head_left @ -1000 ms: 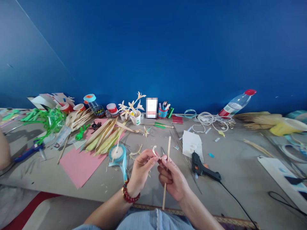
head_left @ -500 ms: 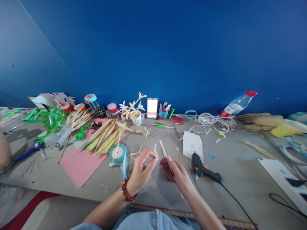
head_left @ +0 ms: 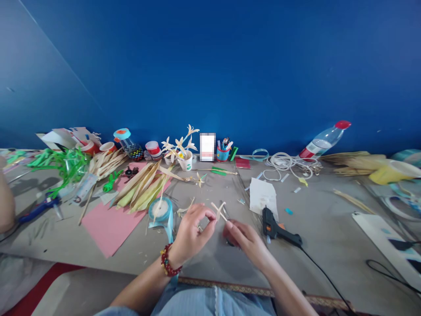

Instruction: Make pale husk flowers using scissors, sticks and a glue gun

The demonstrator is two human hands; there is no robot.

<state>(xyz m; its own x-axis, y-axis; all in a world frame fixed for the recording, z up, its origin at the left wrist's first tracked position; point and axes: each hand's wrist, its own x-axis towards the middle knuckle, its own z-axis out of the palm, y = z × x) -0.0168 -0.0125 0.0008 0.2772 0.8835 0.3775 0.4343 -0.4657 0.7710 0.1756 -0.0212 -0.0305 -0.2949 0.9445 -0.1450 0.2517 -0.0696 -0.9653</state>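
My left hand [head_left: 196, 229], with a red bead bracelet at the wrist, pinches a small pale husk strip [head_left: 222, 204] between thumb and forefinger. A thin pale stick [head_left: 214, 205] is gripped in my right hand [head_left: 246, 239], its end slanting up to the left. Strip and stick cross each other in front of my fingertips; whether they touch I cannot tell. Partly hidden under my right hand lies something dark. A roll of light blue ribbon [head_left: 160, 209] is left of my left hand. The black glue gun [head_left: 274, 228] lies right of my right hand on white paper [head_left: 263, 193].
Corn husks [head_left: 141, 188] lie on pink paper [head_left: 113, 228] at left. White cups with husk flowers [head_left: 186, 160], a pen holder [head_left: 222, 153] and a tilted bottle [head_left: 324, 142] stand along the blue wall. A cord trails from the glue gun. Another person's arm [head_left: 5, 202] shows far left.
My right hand has tilted the stick further left, so it now crosses the husk strip. The strip in my left hand now leans right. The view has shifted slightly.
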